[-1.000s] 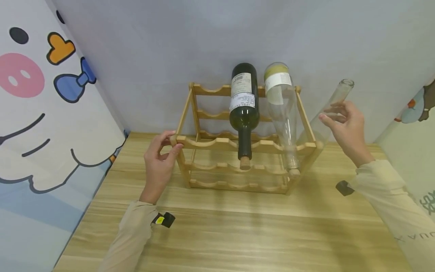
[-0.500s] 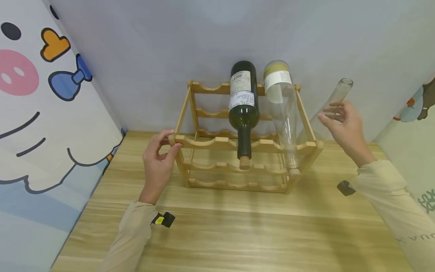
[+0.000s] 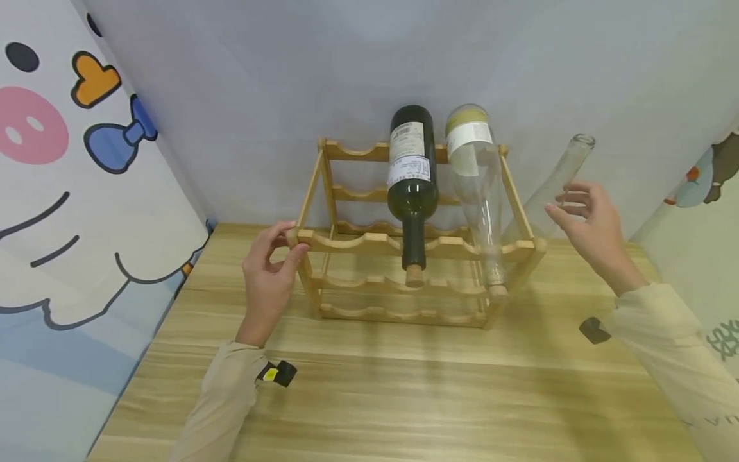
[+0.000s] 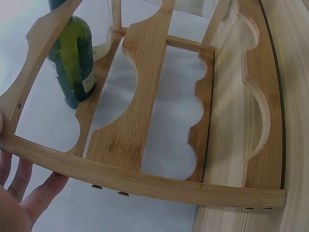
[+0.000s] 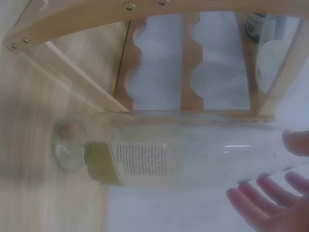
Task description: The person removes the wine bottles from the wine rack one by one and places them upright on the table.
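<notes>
My left hand [image 3: 270,276] grips the left front corner of a wooden wine rack [image 3: 369,242], thumb on the front rail and fingers at the outer side. On the rack's top tier lie a dark green wine bottle [image 3: 412,167] and a clear glass bottle [image 3: 476,173], their corked necks toward me. A second clear bottle [image 5: 145,154], uncorked and labelled, stands upright on the table just right of the rack. Beside its shoulder is my right hand [image 3: 597,224], thumb and fingers spread loosely around the glass; in the right wrist view the fingertips are right at the bottle's edge.
The rack stands on a wood-grain table [image 3: 369,391] close to a pale back wall [image 3: 260,83]. A cartoon-printed panel [image 3: 63,212] borders the left side, and a pale printed panel [image 3: 698,269] borders the right.
My right hand has shifted slightly down and right, its fingers drawing back from the upright bottle's neck. The left hand keeps its place on the rack.
</notes>
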`<state>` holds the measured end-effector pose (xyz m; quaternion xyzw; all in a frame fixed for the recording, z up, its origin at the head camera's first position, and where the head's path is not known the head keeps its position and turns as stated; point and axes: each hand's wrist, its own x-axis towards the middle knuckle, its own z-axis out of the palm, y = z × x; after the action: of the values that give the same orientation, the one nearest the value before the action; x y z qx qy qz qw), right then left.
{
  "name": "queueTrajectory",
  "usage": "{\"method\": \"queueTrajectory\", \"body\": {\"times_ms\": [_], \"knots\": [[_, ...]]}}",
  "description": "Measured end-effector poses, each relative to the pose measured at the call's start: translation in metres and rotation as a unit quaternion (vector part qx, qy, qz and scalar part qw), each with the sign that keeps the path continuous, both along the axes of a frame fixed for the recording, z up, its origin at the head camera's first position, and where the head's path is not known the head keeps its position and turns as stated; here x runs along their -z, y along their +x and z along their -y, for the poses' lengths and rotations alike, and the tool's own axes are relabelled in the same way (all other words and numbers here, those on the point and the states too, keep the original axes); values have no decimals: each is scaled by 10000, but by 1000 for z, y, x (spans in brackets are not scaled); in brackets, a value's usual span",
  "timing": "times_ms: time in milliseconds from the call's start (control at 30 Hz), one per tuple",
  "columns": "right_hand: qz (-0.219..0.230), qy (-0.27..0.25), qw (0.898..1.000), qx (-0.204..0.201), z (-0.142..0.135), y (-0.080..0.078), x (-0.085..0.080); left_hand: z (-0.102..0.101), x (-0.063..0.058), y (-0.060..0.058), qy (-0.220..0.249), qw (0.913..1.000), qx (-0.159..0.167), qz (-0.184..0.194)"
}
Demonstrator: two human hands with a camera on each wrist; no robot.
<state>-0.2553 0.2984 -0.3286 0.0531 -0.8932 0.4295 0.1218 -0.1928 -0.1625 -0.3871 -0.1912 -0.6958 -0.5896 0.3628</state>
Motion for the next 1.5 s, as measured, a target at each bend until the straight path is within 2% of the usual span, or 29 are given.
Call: {"method": "queueTrajectory", "body": {"times_ms": [400,567,800,900,1067,1167,1300,1500], "knots": [[-95,-370,9993,-54,-5,16,-4,6,-13,3,193,9973,333,633],[-238,-567,9980,-175,-6,27,-5,3,-21,9,220,9959,258,841],[-413,-797,9948,-479,-4,45,-7,-3,-33,16,124,9920,-54,1252],[-493,-904,9930,-582,0,54,-8,-7,-40,22,-87,9936,-236,1098],[-690,-994,9891,-838,7,66,-9,-14,-52,30,-240,9986,-320,349],[-771,-1178,9838,-1106,10,70,-8,-17,-58,34,-201,9997,-153,-3],[-806,-1554,9729,-1513,14,74,-6,-22,-65,36,-235,9995,101,-168],[-736,-1358,9749,-1605,24,82,1,-32,-73,35,-639,9957,630,-223]]}}
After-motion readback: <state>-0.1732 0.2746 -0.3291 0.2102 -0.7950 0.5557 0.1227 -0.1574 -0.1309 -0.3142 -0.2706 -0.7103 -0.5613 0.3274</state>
